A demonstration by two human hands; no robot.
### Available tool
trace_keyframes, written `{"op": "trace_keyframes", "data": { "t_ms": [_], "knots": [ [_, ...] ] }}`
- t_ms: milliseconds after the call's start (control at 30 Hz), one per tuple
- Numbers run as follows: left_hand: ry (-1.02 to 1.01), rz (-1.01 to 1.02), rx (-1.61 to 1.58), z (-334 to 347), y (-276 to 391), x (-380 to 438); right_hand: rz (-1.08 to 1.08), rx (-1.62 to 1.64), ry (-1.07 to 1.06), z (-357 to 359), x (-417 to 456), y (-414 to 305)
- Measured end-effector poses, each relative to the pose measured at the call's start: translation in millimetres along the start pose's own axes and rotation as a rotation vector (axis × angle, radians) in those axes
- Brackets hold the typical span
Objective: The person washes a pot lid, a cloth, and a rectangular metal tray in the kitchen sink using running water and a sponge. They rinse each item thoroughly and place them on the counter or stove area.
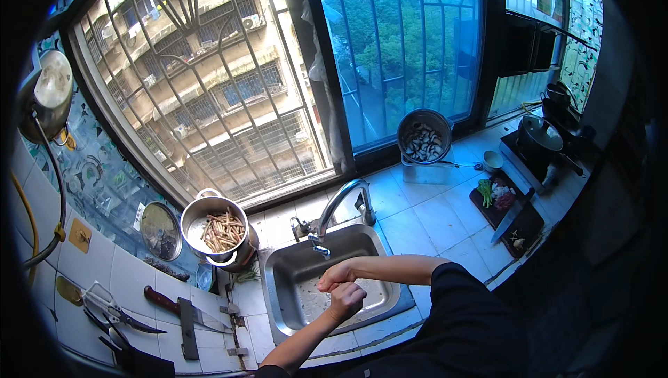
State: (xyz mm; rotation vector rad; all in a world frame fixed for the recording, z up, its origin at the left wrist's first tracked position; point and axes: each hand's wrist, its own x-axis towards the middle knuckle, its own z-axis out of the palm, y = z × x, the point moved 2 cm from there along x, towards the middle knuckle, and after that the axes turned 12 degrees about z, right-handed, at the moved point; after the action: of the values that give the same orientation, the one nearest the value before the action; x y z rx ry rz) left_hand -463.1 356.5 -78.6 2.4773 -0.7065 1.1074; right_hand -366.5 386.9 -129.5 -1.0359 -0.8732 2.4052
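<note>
My left hand and my right hand meet above the stainless steel sink. The left one has its fingers curled in. The right one bends down at the wrist against it, and its palm is hidden. Nothing shows in either hand, though the insides of both are out of sight. Just beyond them, the spout of a curved chrome faucet hangs over the basin. Whether water runs from it is too small to tell. Small bits lie on the sink's floor.
Left of the sink stands a pot of cut stalk pieces. At right, a cutting board bears a knife and chopped vegetables. A pot of dark slices and a lidded pan stand farther back.
</note>
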Motion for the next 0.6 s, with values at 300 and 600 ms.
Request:
{"op": "trace_keyframes", "data": {
  "t_ms": [300,600],
  "knots": [
    [-0.752,0.197,0.163,51.9,-17.5,-47.3,0.210,-0.883,0.792,-4.1,39.0,9.1],
    [-0.847,-0.401,-0.119,99.7,-36.1,-94.3,0.199,-0.801,1.142,20.2,47.1,9.9]
  ]
}}
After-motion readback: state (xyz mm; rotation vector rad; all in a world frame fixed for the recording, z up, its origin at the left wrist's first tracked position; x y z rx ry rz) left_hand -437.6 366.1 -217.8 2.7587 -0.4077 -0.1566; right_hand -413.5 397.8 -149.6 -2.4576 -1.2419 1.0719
